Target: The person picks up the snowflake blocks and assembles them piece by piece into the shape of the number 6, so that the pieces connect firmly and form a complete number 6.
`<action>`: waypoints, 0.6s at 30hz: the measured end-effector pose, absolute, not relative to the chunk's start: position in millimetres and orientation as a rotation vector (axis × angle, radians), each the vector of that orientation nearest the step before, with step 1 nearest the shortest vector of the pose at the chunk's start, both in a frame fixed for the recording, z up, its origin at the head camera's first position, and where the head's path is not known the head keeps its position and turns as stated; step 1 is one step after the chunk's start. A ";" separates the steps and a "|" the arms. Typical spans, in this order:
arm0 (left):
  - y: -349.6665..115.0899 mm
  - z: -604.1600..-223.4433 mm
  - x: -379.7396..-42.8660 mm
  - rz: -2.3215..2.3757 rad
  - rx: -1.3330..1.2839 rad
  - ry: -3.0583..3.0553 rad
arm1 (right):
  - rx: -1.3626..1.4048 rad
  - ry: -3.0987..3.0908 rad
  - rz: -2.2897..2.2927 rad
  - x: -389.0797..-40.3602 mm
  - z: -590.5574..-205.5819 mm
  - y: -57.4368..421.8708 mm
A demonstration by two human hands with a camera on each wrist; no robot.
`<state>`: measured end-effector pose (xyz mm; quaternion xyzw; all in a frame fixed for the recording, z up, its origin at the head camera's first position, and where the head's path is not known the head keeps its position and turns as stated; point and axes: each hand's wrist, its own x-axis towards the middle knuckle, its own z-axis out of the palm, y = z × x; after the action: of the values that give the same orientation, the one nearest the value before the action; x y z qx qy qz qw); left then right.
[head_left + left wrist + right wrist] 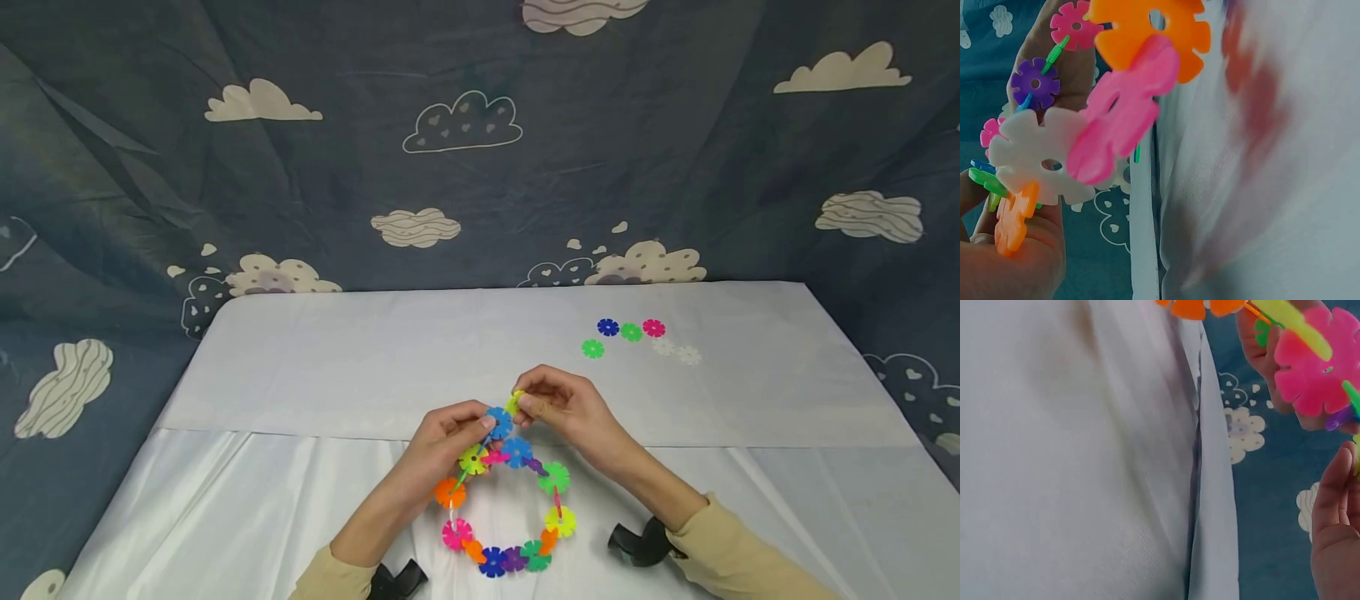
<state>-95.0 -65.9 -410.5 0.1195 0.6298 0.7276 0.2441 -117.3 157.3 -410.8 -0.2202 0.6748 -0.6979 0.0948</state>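
Observation:
A ring of colourful interlocking snowflake discs (450, 492) hangs over the front of the table in the head view. My left hand (438, 446) holds it at the upper left, pinching a light blue disc (498, 422) between thumb and fingers. Just to the right, my right hand (573, 408) pinches a small yellow disc (513, 403) at the edge of the light blue one; whether the two are slotted together I cannot tell. A white disc (1022, 150) of the ring looms close in the left wrist view. In the right wrist view, a pink disc (1313, 362) appears above my right hand (1335, 544).
Several loose discs lie farther back on the white cloth (375, 358), among them a dark blue disc (608, 327), a pink disc (654, 328) and white ones. Black wrist mounts (640, 543) sit beside the forearms. A dark cloud-patterned curtain (450, 183) hangs behind the table.

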 end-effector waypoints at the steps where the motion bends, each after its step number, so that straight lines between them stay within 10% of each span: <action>1: -65.6 -410.6 -95.1 1.986 0.331 1.723 | -0.650 2.001 -2.069 -117.2 -410.7 157.4; 18: -61.0 -414.2 -92.5 2.008 0.291 1.874 | -0.910 2.512 -1.768 -108.6 -397.2 146.3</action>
<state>-92.5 -61.0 -414.2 0.1035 0.6662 0.7140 0.1886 -108.6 146.3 -397.2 -0.2838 0.7837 -0.5516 -0.0310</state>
